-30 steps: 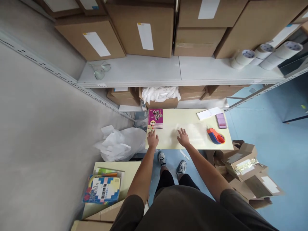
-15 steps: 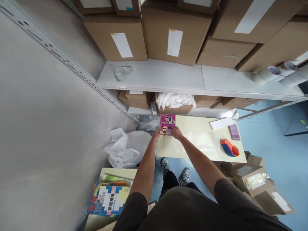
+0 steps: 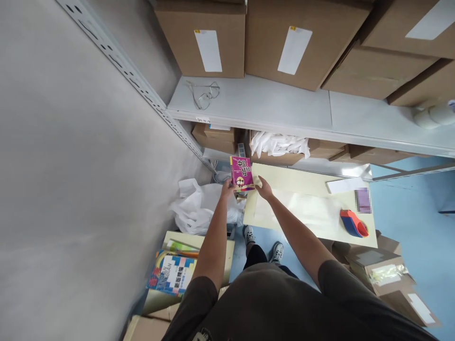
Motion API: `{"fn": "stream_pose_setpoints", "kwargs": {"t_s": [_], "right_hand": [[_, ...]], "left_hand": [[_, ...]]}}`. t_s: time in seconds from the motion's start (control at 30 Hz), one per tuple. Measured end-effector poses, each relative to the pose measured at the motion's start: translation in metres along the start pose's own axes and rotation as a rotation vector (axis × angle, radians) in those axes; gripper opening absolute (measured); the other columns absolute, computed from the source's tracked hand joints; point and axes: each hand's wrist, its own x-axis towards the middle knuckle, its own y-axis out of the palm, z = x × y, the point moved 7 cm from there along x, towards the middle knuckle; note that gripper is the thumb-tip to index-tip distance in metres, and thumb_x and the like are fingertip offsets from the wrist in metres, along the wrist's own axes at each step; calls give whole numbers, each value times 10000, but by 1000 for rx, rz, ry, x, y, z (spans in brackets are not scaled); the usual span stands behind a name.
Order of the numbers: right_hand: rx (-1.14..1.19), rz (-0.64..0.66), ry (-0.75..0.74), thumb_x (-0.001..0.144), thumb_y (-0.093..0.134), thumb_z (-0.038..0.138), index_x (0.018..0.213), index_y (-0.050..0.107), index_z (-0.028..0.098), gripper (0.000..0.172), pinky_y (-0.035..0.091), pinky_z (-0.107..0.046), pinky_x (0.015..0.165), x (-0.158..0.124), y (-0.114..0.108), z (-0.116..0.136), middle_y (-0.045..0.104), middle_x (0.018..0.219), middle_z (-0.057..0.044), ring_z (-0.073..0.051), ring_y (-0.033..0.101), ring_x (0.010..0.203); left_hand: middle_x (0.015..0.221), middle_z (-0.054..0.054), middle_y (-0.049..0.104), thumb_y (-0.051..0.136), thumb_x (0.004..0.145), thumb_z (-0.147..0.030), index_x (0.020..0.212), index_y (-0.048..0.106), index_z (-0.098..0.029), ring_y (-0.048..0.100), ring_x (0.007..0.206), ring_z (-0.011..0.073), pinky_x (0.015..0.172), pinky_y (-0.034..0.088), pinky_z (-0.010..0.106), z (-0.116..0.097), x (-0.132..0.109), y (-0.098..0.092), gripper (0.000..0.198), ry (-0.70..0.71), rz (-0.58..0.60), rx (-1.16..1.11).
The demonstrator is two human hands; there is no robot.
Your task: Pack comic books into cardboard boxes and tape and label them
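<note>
A magenta book with white characters on its cover is lifted at the far left corner of the pale yellow table. My left hand grips its lower left edge. My right hand is just right of the book's lower right corner, fingers partly curled, close to it or touching it. A clear plastic sheet lies flat on the table in front of me.
A red and blue tape dispenser sits at the table's right end, near a white paper. White plastic bags are heaped on the floor left. Books lie on a low stand. Cardboard boxes lie right; shelves with boxes stand behind.
Both hands left the table surface and reached to the magenta book. The left hand has taken hold of it and raised it off the corner. The view swung left.
</note>
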Motion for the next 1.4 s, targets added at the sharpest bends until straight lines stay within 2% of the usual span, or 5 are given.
{"fn": "stream_pose_setpoints", "kwargs": {"t_s": [0.17, 0.33, 0.67, 1.03, 1.4], "right_hand": [[610, 14, 115, 812, 846, 505, 1577, 585, 344, 825, 587, -529, 1075, -27, -16, 3, 675, 1529, -114, -348, 693, 1319], [740, -69, 86, 701, 895, 507, 1281, 742, 251, 652, 631, -538, 934, -91, -55, -29, 798, 1223, -119, -361, 749, 1129], [279, -120, 310, 838, 743, 475, 1378, 687, 194, 611, 623, -508, 990, -148, -77, -136, 755, 1335, -173, -359, 738, 1196], [-450, 215, 67, 1001, 619, 328, 1769, 291, 286, 836, 377, -555, 1289, -153, -53, -130, 215, 1849, -99, -365, 158, 1701], [-544, 290, 83, 1004, 646, 278, 1769, 285, 264, 846, 296, -573, 1317, -147, -31, -120, 127, 1866, -118, -369, 68, 1719]], "left_hand": [[1294, 112, 750, 791, 770, -344, 1268, 683, -211, 735, 1080, 257, 853, 618, 358, -26, -42, -8, 526, -28, 139, -222], [1219, 107, 784, 816, 765, -340, 1304, 725, -208, 754, 1008, 221, 809, 604, 312, -28, -91, 41, 562, -126, 277, -248], [1432, 188, 723, 782, 830, -293, 1422, 691, -143, 651, 1364, 338, 1078, 533, 398, 24, -136, 115, 617, -223, 5, 366], [1149, 172, 820, 697, 898, -323, 1141, 778, -205, 752, 1112, 310, 877, 510, 341, 47, -130, 139, 282, -306, -20, 722], [977, 100, 845, 748, 861, -334, 1080, 818, -190, 791, 918, 258, 793, 545, 307, 37, -136, 125, 271, -300, 0, 559]]}}
